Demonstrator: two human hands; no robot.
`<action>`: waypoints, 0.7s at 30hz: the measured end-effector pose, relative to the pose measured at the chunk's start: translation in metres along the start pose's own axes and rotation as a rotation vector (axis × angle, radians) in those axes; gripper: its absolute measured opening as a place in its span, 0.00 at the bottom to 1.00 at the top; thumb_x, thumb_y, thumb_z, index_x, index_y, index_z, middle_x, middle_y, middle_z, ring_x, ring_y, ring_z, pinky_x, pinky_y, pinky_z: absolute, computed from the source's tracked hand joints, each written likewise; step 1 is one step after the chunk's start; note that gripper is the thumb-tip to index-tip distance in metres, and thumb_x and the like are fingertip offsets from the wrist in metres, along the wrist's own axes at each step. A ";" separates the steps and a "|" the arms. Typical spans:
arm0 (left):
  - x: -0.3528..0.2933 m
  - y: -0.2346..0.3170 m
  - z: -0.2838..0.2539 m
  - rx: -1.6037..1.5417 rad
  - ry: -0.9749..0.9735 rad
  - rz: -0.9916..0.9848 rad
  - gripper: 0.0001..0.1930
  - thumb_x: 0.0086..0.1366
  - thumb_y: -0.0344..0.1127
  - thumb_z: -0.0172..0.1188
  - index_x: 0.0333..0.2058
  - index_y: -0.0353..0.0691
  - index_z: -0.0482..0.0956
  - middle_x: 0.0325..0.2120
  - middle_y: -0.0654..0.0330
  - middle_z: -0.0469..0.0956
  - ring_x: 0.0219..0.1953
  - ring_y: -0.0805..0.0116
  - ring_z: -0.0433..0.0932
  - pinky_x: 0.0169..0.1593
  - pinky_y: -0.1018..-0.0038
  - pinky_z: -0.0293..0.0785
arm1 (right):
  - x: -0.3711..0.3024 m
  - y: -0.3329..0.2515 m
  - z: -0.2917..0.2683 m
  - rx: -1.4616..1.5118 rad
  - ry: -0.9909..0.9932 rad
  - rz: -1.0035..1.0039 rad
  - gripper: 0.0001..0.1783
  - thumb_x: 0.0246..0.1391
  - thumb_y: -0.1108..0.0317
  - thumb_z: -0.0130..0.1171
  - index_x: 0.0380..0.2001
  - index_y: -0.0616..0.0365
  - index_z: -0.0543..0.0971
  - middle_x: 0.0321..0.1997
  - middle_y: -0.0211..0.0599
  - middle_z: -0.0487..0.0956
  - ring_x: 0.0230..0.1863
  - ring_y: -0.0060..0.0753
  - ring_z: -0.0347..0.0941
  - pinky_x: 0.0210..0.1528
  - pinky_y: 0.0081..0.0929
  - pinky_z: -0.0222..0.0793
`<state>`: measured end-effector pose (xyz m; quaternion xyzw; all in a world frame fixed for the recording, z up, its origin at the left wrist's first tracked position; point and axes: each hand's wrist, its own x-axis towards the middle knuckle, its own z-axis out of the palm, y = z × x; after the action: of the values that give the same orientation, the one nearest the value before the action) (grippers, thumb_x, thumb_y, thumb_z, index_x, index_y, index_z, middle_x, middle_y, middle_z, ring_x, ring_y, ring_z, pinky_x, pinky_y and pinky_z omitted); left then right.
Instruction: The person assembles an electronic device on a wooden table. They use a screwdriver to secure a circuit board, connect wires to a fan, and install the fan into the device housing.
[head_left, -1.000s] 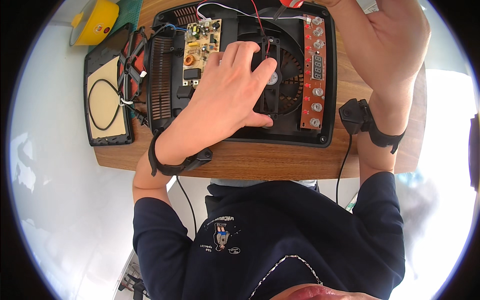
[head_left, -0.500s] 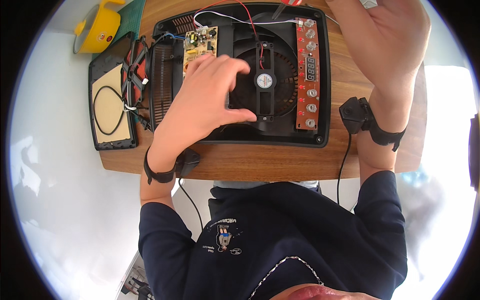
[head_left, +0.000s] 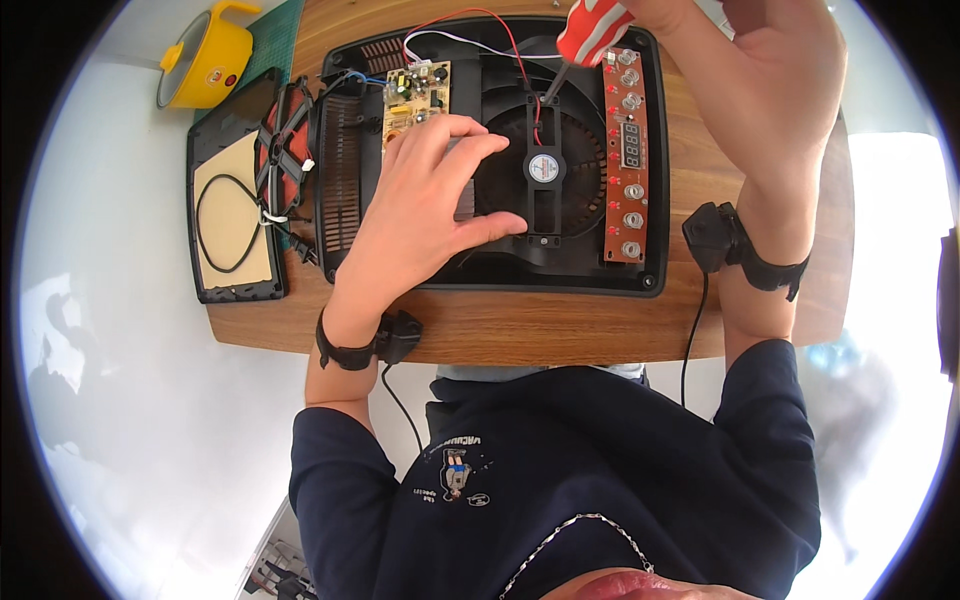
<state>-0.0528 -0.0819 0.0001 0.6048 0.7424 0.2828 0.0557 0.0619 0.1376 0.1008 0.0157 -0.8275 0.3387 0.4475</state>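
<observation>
My right hand (head_left: 765, 95) grips a screwdriver (head_left: 592, 32) with a red and white handle; the top edge cuts off part of the hand. Its shaft slants down to the far end of the fan's black bracket (head_left: 544, 205), at or close to the screw there. The round cooling fan (head_left: 490, 190) lies inside an open black appliance housing (head_left: 560, 275). Left of the fan, my left hand (head_left: 425, 200) hovers with thumb and fingers apart, holding nothing and partly covering a tan circuit board (head_left: 425, 85). A long reddish-brown control board (head_left: 628, 170) runs along the housing's right side.
Red and white wires (head_left: 465, 14) arch over the housing's far side. On the left lie a black panel with a tan sheet (head_left: 225, 170), a coil part (head_left: 280, 145) and a black cable (head_left: 200, 225). A yellow pot (head_left: 215, 65) stands at the far left on a green mat (head_left: 275, 50).
My right hand has brought the screwdriver nearer, its tip down to the bracket's far end. The left hand stays spread over the housing. The whole view has shifted slightly.
</observation>
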 end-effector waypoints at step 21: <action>0.007 -0.042 -0.042 -0.040 -0.148 0.155 0.27 0.67 0.37 0.70 0.64 0.44 0.75 0.52 0.57 0.78 0.55 0.53 0.78 0.57 0.63 0.77 | -0.080 0.007 0.004 0.038 -0.247 -0.155 0.25 0.59 0.81 0.71 0.58 0.62 0.76 0.58 0.59 0.82 0.58 0.52 0.83 0.59 0.41 0.83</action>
<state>-0.1090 -0.0950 0.0164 0.6784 0.6815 0.2554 0.1003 0.1047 0.1185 0.0352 0.1298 -0.8660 0.3144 0.3666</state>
